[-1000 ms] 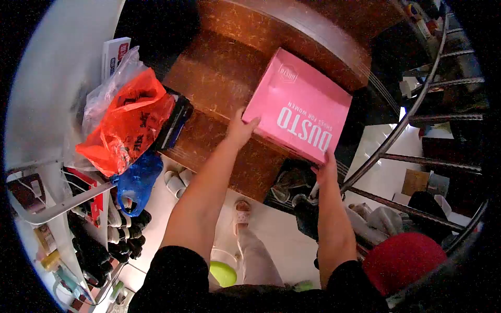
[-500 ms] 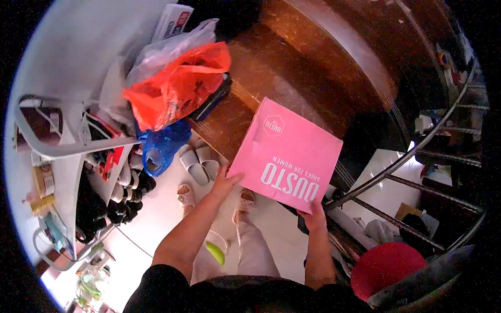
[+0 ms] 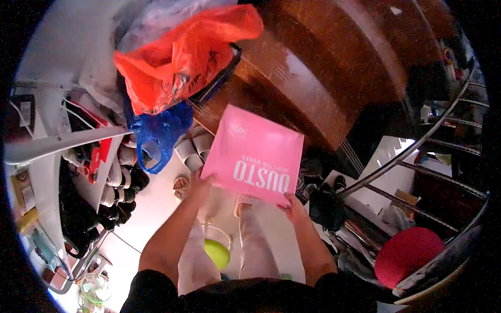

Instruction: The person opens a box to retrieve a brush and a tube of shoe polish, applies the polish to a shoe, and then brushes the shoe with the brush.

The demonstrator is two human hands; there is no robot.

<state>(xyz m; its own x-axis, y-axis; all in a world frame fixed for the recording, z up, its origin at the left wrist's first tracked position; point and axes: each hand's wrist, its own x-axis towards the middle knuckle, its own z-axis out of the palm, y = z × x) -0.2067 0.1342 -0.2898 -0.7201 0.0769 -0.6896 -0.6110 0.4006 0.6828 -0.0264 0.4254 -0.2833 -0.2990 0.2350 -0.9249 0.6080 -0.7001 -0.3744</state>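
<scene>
A pink shoe box (image 3: 255,151) with white "DUSTO shoes for women" lettering is held between my two hands, in front of my body. My left hand (image 3: 201,187) grips its near left corner. At the near right corner, my right hand (image 3: 293,207) has its fingers around the edge; part of them is hidden under the box. The lid faces up, and the lettering reads upside down from here. Below the box, grey slippers (image 3: 189,154) lie on the floor, close to my sandalled feet.
Brown wooden stairs (image 3: 308,83) curve up ahead, with a red plastic bag (image 3: 177,57) and a blue bag (image 3: 162,133) at their left. A shoe rack (image 3: 112,172) stands left. On the right are a metal railing (image 3: 386,169) and a dark red round seat (image 3: 409,255).
The shoe box has moved left and nearer to my body, turning slightly, with both hands still on it. My view has shifted, and the bags look larger and nearer.
</scene>
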